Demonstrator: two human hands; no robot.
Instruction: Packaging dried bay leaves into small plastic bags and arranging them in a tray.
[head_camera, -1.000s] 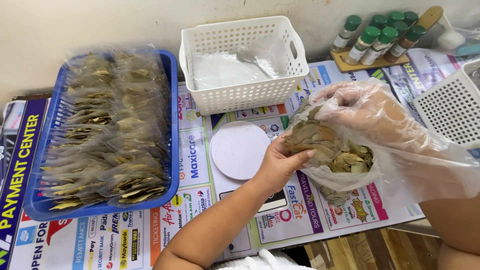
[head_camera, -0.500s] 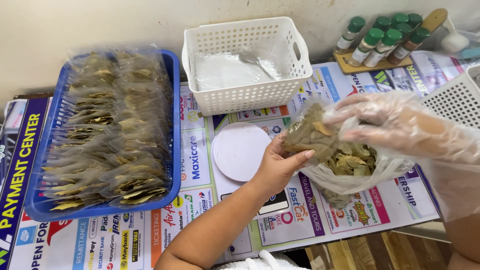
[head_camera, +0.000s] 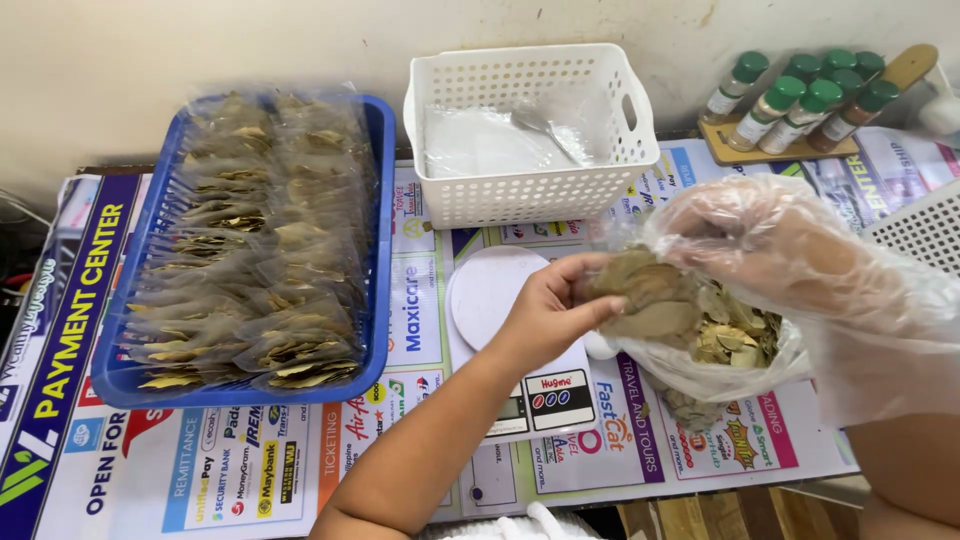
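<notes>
From the head view, the gloved right hand has dropped back onto the bag of dried leaves, and the left hand stays pinching a leaf bunch above the scale. The poster-covered table against a cream wall carries a blue tray of packets, a white basket and spice jars.

At the left of the frame we see a blue tray heaped with clear packets of dried leaves; top centre stands a white perforated basket holding clear plastic bags; upper right, green-capped spice bottles sit on a wooden board; a white scale lies on printed sheets.
</notes>
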